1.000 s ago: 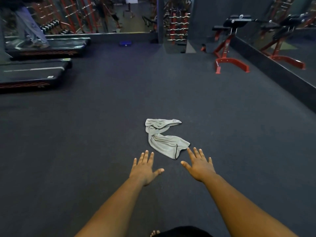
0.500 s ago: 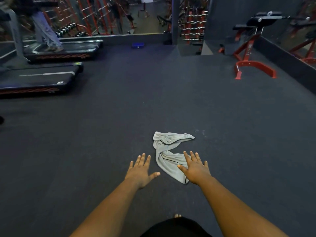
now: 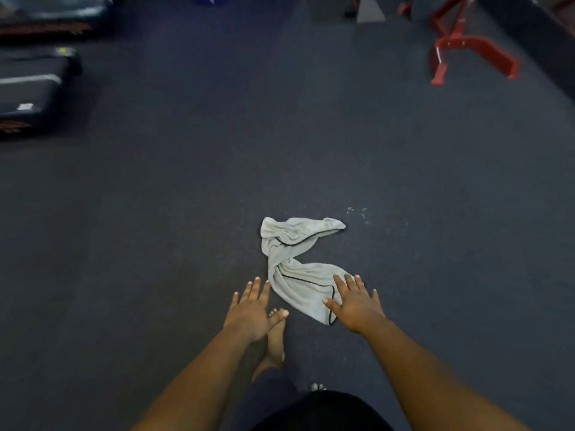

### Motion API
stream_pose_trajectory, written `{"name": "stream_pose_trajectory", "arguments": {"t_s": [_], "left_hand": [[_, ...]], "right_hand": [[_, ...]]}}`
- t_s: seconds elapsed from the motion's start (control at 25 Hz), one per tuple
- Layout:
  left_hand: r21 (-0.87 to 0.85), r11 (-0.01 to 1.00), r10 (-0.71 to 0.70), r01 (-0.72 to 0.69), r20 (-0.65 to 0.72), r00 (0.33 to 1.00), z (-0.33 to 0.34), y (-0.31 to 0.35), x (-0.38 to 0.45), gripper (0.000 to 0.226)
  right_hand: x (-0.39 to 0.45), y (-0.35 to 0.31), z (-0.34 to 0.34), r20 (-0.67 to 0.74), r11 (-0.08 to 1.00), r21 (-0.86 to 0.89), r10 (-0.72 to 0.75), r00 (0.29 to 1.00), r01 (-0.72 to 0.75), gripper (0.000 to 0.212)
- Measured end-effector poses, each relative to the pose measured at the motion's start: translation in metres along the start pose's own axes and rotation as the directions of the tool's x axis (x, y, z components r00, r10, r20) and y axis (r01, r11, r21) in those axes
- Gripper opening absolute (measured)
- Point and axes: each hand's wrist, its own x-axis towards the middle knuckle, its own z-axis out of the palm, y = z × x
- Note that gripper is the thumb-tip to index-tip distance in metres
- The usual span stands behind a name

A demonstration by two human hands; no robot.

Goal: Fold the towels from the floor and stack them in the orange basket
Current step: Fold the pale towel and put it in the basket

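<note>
A crumpled pale grey towel (image 3: 297,262) with a thin dark trim lies twisted on the dark floor at the centre of the head view. My right hand (image 3: 353,301) reaches out over the towel's near right corner, fingers straight and spread. My left hand (image 3: 249,307) is stretched out just left of the towel's near end, fingers straight, holding nothing. Whether either hand touches the cloth I cannot tell. No orange basket is in view.
My bare foot (image 3: 275,337) stands on the floor just under my left hand. Dark treadmills (image 3: 31,88) line the left edge. A red bench frame (image 3: 466,54) stands at the far right, beside a dark low wall (image 3: 535,35).
I have stepped closer and the view has tipped down. Both outstretched hands have come nearer the towel, the right one now over its near corner, and my foot has come into view.
</note>
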Motion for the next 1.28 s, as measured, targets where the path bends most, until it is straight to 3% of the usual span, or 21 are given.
{"name": "stream_pose_trajectory", "arguments": {"t_s": [0.2,0.44,0.6,0.76,0.84,0.92,1.04,1.16,1.28], "left_hand": [[0.0,0.999,0.044,-0.045,0.189,0.981,0.015,-0.004,0.13,0.096],[0.088,0.991,0.066,-0.097,0.303,0.951,0.115,-0.014,0.315,0.094],[0.163,0.977,0.064,-0.135,0.377,0.924,0.233,-0.024,0.44,0.095],[0.212,0.961,0.069,-0.175,0.428,0.901,0.338,-0.037,0.529,0.097],[0.234,0.95,0.084,-0.207,0.448,0.89,0.367,-0.04,0.554,0.097],[0.257,0.94,0.08,-0.223,0.472,0.878,0.38,-0.042,0.568,0.097],[0.28,0.934,0.062,-0.223,0.486,0.872,0.363,-0.033,0.56,0.097],[0.269,0.94,0.055,-0.21,0.487,0.872,0.308,-0.006,0.526,0.096],[0.271,0.924,0.116,-0.268,0.469,0.876,0.215,0.04,0.461,0.095]], "right_hand": [[0.102,0.025,0.029,0.119,0.981,0.114,0.145,0.982,-0.159,0.079],[0.274,0.09,0.143,0.23,0.922,0.23,0.259,0.938,-0.311,0.075],[0.405,0.154,0.261,0.352,0.909,0.15,0.318,0.88,-0.388,0.069],[0.499,0.196,0.37,0.432,0.883,-0.001,0.424,0.796,-0.47,0.078],[0.519,0.203,0.41,0.45,0.864,-0.006,0.452,0.77,-0.504,0.07],[0.531,0.202,0.437,0.446,0.867,0.047,0.425,0.787,-0.495,0.047],[0.517,0.197,0.429,0.449,0.856,0.28,0.285,0.847,-0.436,0.023],[0.464,0.193,0.377,0.382,0.642,0.63,0.234,0.894,-0.437,0.014],[0.382,0.182,0.283,0.317,0.436,0.789,0.316,0.894,-0.434,0.021]]}}
